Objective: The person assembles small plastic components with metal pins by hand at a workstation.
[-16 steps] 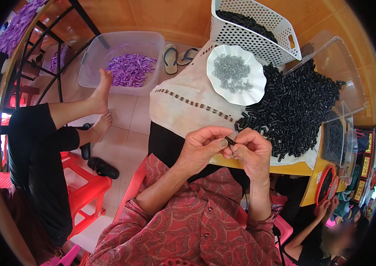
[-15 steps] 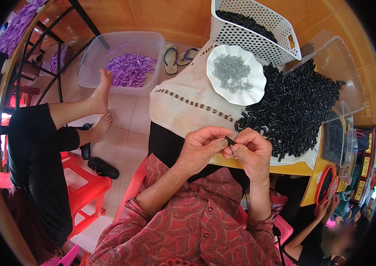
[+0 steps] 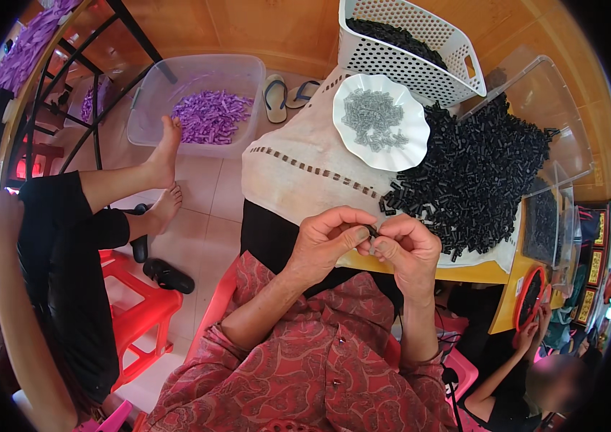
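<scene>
My left hand (image 3: 331, 237) pinches a small black tube-shaped piece (image 3: 372, 231) between thumb and forefinger. The fingertips of my right hand (image 3: 410, 252) are pressed together right beside it, and something small and greyish shows at them, too little visible to name. Both hands are held over the near edge of the table, close to a heap of the same black pieces (image 3: 474, 180). Behind my hands, a white scalloped plate (image 3: 346, 137) bears a pile of small clear pieces (image 3: 374, 119).
A white perforated basket (image 3: 406, 61) of black pieces stands at the back. Clear plastic bins (image 3: 554, 108) flank the heap on the right. On the floor are a tub (image 3: 140, 119) with purple pieces, slippers (image 3: 167, 276) and a red stool (image 3: 143, 302). People sit at left and right.
The black piece has turned between my fingertips and shows less, while a greyish bit shows below it. My hands stay in nearly the same place. The person at left has moved an arm.
</scene>
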A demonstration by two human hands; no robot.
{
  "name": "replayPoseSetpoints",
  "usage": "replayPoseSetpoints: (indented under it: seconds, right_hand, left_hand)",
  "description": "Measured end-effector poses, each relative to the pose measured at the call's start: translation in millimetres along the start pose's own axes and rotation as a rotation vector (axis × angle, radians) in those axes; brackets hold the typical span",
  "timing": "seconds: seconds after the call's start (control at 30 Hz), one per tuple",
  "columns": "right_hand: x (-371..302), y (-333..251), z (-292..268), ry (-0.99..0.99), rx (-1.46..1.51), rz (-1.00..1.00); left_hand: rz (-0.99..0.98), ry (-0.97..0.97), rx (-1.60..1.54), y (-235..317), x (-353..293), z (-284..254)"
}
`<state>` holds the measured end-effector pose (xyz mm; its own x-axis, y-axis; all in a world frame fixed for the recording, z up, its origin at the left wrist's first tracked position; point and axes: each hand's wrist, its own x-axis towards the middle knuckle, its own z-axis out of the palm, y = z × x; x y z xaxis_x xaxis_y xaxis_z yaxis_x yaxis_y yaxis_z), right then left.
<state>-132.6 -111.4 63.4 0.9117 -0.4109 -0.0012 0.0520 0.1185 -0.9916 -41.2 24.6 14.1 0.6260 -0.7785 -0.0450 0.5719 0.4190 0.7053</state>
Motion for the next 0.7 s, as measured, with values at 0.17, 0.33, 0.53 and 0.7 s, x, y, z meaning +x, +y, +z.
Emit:
replayPoseSetpoints:
  seconds: [0.17, 0.33, 0.53, 0.7]
  right_hand:
    - [0.7, -6.9, 3.5, -0.009, -0.018, 0.018]
    - [1.1, -6.8, 4.4, -0.005, -0.040, 0.002]
    - [3.6, -0.7, 0.5, -0.014, -0.050, -0.001]
    - [4.3, 3.0, -1.0, 0.025, -0.131, 0.035]
  left_hand:
    - [0.026, 0.019, -0.049, -0.2, 0.2, 2.6]
    - [0.021, 0.032, -0.043, -2.8, 0.7, 1.7]
    - [-0.032, 0.015, -0.145, -3.0, 1.4, -0.1]
    - [-0.042, 0.013, -0.197, -4.3, 2.8, -0.5]
